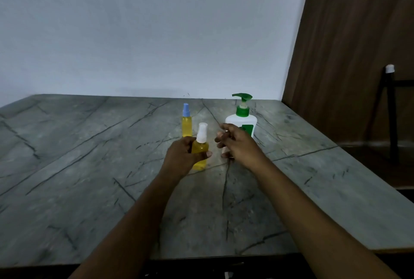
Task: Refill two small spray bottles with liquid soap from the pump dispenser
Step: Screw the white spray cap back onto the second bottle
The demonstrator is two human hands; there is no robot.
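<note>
Standing upright on the marble table [89,144], the blue-capped spray bottle [186,123] sat left of the pump dispenser [240,121], full of yellow liquid. Also left of the dispenser but nearer the camera, the left hand [180,158] gripped the white-capped spray bottle [201,152] — fingers wrapped round its yellow body. The right hand [236,144] hovered just in front of the dispenser — fingers loosely curled, apart, holding nothing.

Both spray bottles hold yellow liquid: the nearer bottle [200,153] has a white cap, the farther bottle [186,125] a blue one. The pump dispenser [241,123] is white with a green pump. The counter [89,155] is grey-green stone with dark veins.
</note>
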